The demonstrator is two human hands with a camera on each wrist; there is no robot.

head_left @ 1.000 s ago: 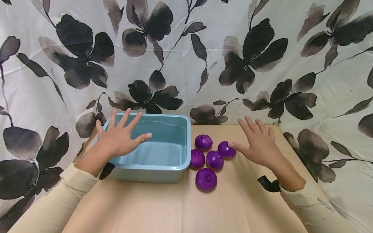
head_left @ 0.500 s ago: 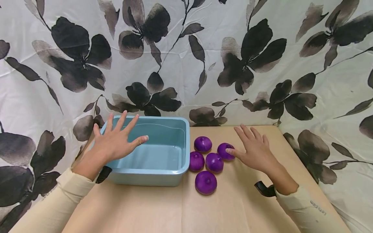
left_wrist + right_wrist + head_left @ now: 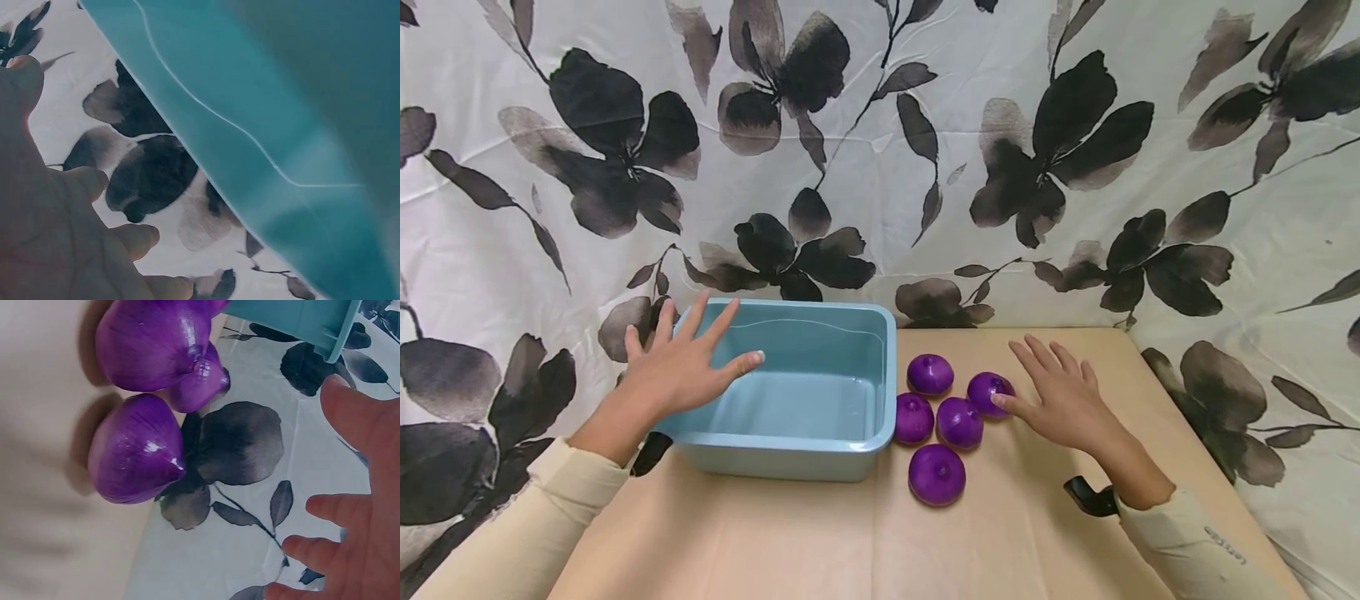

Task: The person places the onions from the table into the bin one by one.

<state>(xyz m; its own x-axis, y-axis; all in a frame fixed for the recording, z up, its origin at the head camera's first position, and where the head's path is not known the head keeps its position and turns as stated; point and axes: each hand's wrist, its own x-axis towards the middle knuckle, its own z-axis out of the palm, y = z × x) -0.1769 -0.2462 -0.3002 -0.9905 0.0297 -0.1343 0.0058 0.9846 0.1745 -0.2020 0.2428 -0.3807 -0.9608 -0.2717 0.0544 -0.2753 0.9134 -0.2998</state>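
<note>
My left hand hovers with spread, straight fingers over the left side of a light blue plastic bin. It holds nothing; in the left wrist view its fingers stand apart from the bin's wall. Several glossy purple onions lie grouped to the right of the bin, with one onion nearest the front. My right hand, fingers extended, is held above the table just right of the rightmost onion. Its thumb overlaps that onion in the head view, but the right wrist view shows a gap between hand and onion.
The bin's interior shows only its bare floor. A pale wood-toned table carries everything. White cloth with dark flowers hangs behind the table and along its sides.
My left hand has drifted left relative to the bin. The right hand has come slightly lower and nearer. The head view shifted a little; bin and onions stay put.
</note>
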